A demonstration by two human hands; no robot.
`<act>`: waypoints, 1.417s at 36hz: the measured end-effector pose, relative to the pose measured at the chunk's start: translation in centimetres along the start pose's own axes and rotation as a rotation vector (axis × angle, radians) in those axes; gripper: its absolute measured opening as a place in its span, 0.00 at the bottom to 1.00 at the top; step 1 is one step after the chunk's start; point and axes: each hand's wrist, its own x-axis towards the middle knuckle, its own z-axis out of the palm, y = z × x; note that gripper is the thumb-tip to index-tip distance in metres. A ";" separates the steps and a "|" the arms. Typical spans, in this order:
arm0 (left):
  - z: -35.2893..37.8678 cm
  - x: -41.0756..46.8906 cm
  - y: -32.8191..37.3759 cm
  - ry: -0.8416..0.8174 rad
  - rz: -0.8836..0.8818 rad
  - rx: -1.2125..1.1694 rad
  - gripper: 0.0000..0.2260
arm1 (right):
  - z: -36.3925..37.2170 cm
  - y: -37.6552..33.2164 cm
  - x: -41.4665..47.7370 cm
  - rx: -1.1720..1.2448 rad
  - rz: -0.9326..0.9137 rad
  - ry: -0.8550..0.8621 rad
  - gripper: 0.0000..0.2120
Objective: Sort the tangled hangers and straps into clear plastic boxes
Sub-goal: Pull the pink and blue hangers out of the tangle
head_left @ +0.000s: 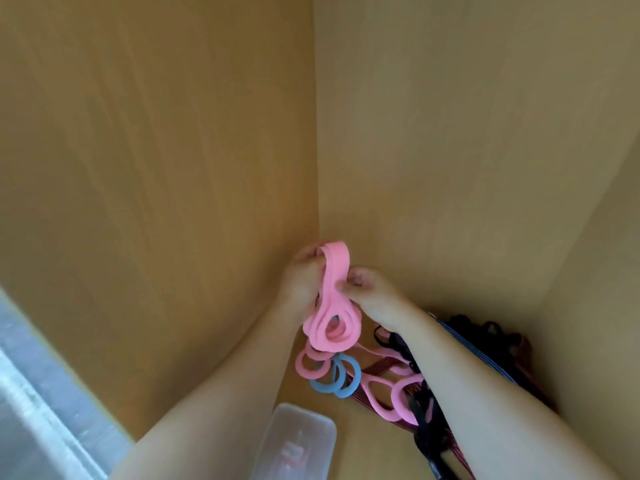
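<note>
Both hands hold up a pink strap [330, 299] of flat loops in front of a cabinet corner. My left hand [303, 277] grips its upper left edge, and my right hand [369, 287] pinches its right side. The strap's lower loops hang bunched below the hands. Under it lie more pink loops [377, 382] and blue loops [341, 377], tangled with black straps [426, 420] and thin reddish hangers [374, 370]. A clear plastic box [299, 441] sits at the bottom centre with something small and pink inside.
Tan wooden cabinet walls [450, 133] close in on the left, back and right. A dark heap of straps [485, 337] lies in the right rear corner behind my right forearm. A grey-white surface [31, 393] runs along the lower left.
</note>
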 end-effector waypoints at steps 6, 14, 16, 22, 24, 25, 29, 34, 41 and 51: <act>-2.1 0.3 -4.2 -0.010 0.089 0.440 0.06 | 1.9 3.9 1.4 0.137 0.133 -0.015 0.07; -2.8 -1.7 -10.0 0.143 -0.089 0.276 0.16 | 2.5 8.3 4.9 -0.150 0.349 0.045 0.13; -2.9 -1.9 -11.0 0.118 -0.148 0.269 0.15 | 1.4 9.0 4.8 -0.178 0.364 0.078 0.11; -1.9 -1.5 -12.9 0.052 -0.168 0.387 0.15 | -1.8 9.9 1.4 -0.447 0.323 0.015 0.10; -1.3 -1.5 -13.1 0.017 -0.174 0.388 0.14 | -2.3 10.4 -0.1 -0.611 0.305 -0.098 0.11; -1.2 -1.3 -13.5 0.010 -0.168 0.375 0.15 | -2.3 10.8 -0.7 -0.690 0.303 -0.160 0.13; -1.1 -1.0 -15.4 -0.053 -0.165 0.483 0.14 | -1.5 11.7 -2.8 -0.798 0.310 -0.335 0.18; -0.9 -0.8 -16.0 -0.038 -0.203 0.430 0.12 | -0.3 12.0 -3.4 -0.942 0.242 -0.346 0.15; -1.2 -0.6 -15.2 -0.064 -0.181 0.466 0.13 | -0.4 11.0 -2.9 -0.897 0.323 -0.228 0.06; 0.0 -1.1 -12.1 -0.095 -0.121 0.416 0.16 | -2.7 6.3 -3.4 -0.898 0.269 -0.030 0.09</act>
